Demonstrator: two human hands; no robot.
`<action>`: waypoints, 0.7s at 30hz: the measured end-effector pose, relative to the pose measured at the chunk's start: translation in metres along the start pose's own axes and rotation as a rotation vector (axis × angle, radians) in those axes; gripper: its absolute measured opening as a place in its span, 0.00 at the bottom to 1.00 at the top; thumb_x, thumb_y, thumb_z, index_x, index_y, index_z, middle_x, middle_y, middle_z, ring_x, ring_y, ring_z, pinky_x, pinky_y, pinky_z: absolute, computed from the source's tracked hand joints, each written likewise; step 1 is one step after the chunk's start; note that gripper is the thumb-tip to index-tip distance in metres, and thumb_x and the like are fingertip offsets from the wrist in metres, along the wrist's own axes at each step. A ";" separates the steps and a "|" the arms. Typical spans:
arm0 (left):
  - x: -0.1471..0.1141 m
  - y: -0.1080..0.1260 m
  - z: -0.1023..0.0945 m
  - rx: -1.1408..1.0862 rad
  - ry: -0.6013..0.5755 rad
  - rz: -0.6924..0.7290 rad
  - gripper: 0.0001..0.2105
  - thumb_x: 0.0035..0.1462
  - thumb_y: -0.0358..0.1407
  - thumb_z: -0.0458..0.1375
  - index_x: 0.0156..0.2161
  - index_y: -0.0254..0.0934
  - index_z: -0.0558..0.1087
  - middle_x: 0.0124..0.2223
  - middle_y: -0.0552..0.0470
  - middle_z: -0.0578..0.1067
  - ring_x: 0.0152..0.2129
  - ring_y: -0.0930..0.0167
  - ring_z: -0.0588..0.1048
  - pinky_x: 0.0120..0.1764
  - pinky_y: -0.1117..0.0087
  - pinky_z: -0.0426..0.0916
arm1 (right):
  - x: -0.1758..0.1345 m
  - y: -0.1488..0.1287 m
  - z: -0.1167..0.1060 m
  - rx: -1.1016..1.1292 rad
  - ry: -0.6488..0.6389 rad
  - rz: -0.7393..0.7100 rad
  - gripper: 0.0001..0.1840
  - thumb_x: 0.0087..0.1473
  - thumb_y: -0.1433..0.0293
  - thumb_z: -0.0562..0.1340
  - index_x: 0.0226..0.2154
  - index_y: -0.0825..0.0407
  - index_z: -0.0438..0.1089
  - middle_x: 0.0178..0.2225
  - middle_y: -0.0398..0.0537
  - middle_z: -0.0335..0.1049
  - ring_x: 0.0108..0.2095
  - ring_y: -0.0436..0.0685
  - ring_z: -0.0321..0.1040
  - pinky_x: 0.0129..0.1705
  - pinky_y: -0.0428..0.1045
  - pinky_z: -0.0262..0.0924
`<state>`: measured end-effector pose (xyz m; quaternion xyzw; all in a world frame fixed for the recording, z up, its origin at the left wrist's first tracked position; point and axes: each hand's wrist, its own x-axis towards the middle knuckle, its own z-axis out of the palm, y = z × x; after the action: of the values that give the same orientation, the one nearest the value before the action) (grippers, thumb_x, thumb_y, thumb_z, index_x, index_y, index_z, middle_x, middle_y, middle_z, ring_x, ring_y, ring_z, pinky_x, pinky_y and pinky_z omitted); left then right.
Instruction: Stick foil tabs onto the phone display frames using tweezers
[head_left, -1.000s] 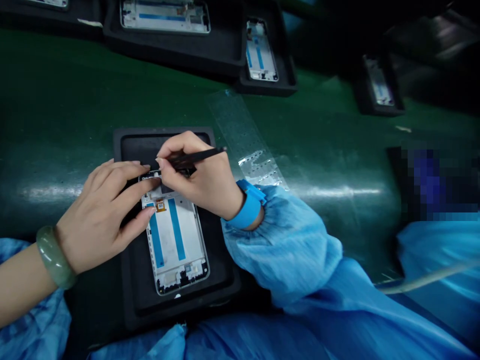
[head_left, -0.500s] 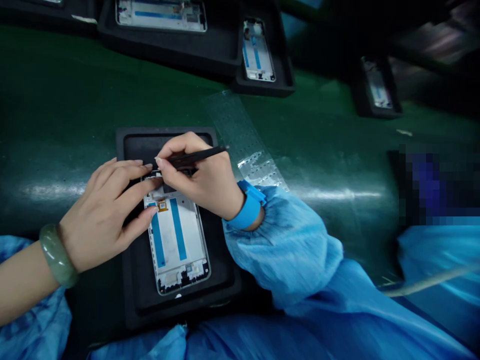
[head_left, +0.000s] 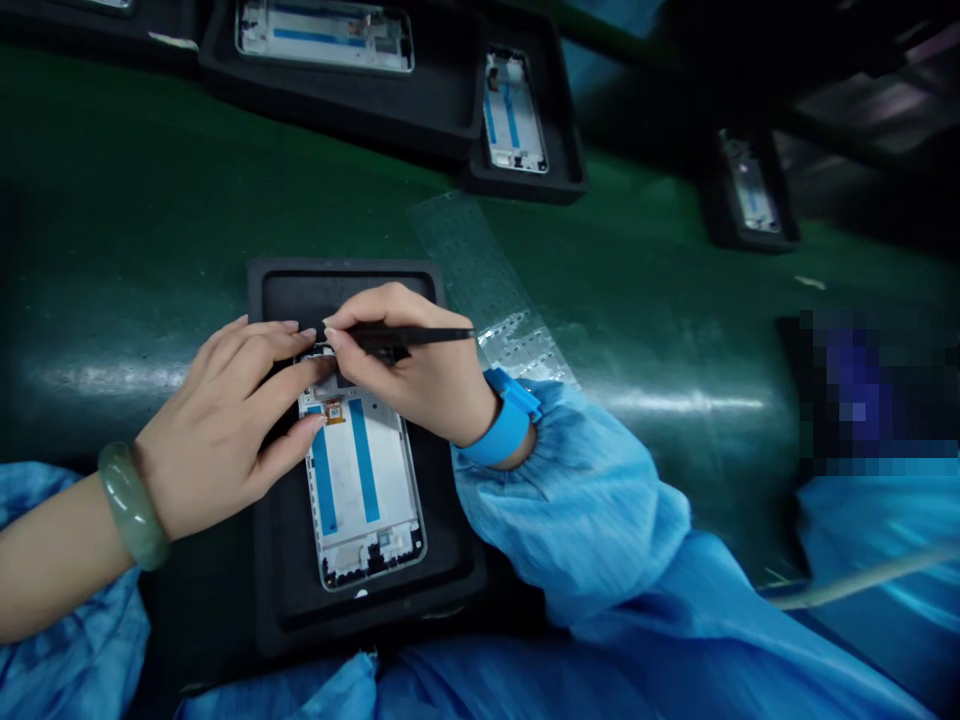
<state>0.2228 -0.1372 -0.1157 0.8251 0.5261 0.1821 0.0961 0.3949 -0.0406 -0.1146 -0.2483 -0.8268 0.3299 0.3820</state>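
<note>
A phone frame (head_left: 390,470) with two blue adhesive strips and a small orange flex piece lies in a black foam tray (head_left: 274,600). My left hand (head_left: 229,420), a green bangle at its wrist, rests on the frame's upper left, its fingers stretched out and the index fingertip on the top part. The thumb tip touches the left side by the flex piece. In my right hand (head_left: 420,375), over the frame's top end, black tweezers (head_left: 442,335) are pinched between thumb and fingers. Their tips and the spot beneath are hidden by my fingers.
A clear plastic strip (head_left: 487,270) lies on the green table surface (head_left: 637,330) beyond my right wrist. More black trays (head_left: 420,110) with phone frames stand along the back, one small tray (head_left: 754,195) farther right. A blue sleeve (head_left: 885,520) of another person is at the right.
The rear end of the tweezers has swung lower, bringing them closer to level. The tray, frame and both hands appear slightly farther right in the view. My left hand keeps its pose on the frame.
</note>
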 end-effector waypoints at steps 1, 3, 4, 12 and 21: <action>0.000 0.000 0.000 -0.002 -0.001 -0.003 0.18 0.59 0.38 0.52 0.52 0.31 0.65 0.51 0.39 0.66 0.54 0.55 0.63 0.56 0.47 0.58 | 0.000 0.000 0.001 -0.003 0.002 -0.027 0.01 0.55 0.73 0.59 0.32 0.51 0.67 0.32 0.40 0.72 0.34 0.47 0.69 0.39 0.44 0.65; 0.001 0.000 0.000 -0.004 -0.007 -0.006 0.18 0.59 0.39 0.51 0.52 0.31 0.65 0.51 0.39 0.66 0.54 0.55 0.63 0.56 0.47 0.58 | 0.000 0.001 0.001 -0.008 -0.001 -0.074 0.01 0.55 0.73 0.60 0.33 0.52 0.67 0.32 0.40 0.72 0.35 0.47 0.70 0.40 0.43 0.65; 0.001 0.000 0.000 -0.006 -0.009 -0.007 0.18 0.59 0.39 0.51 0.52 0.32 0.65 0.51 0.39 0.66 0.54 0.55 0.63 0.56 0.47 0.58 | 0.000 0.002 0.001 -0.014 -0.003 -0.089 0.01 0.55 0.73 0.60 0.33 0.52 0.67 0.32 0.41 0.72 0.35 0.47 0.70 0.40 0.43 0.65; 0.000 -0.002 0.001 -0.010 -0.006 -0.008 0.18 0.59 0.38 0.51 0.53 0.32 0.64 0.53 0.39 0.65 0.55 0.57 0.62 0.57 0.48 0.57 | 0.004 0.003 -0.002 0.004 0.001 -0.030 0.02 0.55 0.72 0.59 0.31 0.53 0.67 0.31 0.41 0.71 0.32 0.46 0.69 0.36 0.43 0.65; 0.000 -0.002 0.002 -0.021 0.002 -0.005 0.19 0.60 0.39 0.51 0.54 0.32 0.64 0.52 0.39 0.65 0.55 0.57 0.62 0.57 0.48 0.57 | 0.003 0.005 -0.003 -0.012 0.019 -0.076 0.01 0.54 0.73 0.61 0.31 0.54 0.67 0.31 0.39 0.71 0.32 0.45 0.69 0.36 0.41 0.64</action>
<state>0.2223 -0.1361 -0.1183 0.8225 0.5265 0.1879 0.1047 0.3961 -0.0341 -0.1159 -0.2220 -0.8340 0.3078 0.4005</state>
